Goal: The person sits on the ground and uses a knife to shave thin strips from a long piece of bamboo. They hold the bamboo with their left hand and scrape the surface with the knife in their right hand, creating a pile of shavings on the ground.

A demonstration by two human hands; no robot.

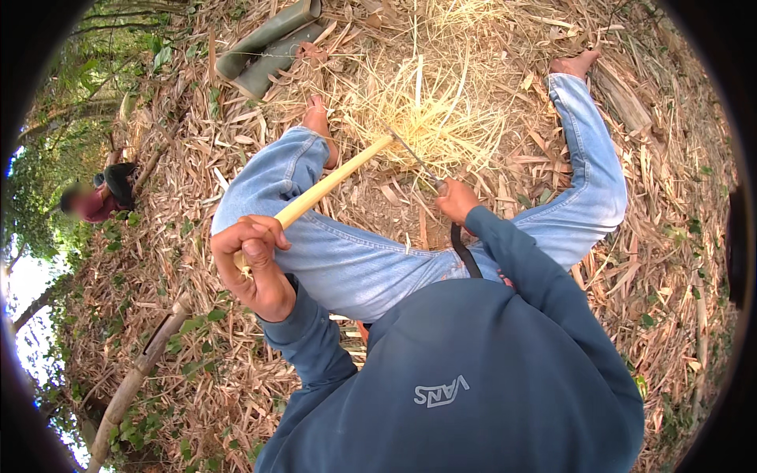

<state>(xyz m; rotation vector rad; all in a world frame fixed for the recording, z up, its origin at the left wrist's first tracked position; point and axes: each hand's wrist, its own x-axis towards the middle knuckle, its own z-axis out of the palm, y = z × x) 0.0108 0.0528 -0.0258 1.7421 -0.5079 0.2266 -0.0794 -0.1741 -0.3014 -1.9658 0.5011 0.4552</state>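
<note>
My left hand (254,264) is closed around the lower end of a pale, peeled bamboo stick (335,180), which slants up and to the right over my jeans. In my right hand (457,200) is a knife (418,161) with a thin blade. Its tip lies at the stick's far end; whether it touches the stick I cannot tell. A long, dark, curved handle (463,251) runs from below my right fist back toward my waist. Beyond the stick's end, a heap of thin yellow shavings (441,118) lies on the ground between my bare feet.
Two green bamboo sections (272,51) lie beyond my left foot. A split piece of wood (621,94) is beside my right foot. Dry leaves (193,177) cover the ground. At far left another person (106,193) is low among plants; a pole (134,386) lies at lower left.
</note>
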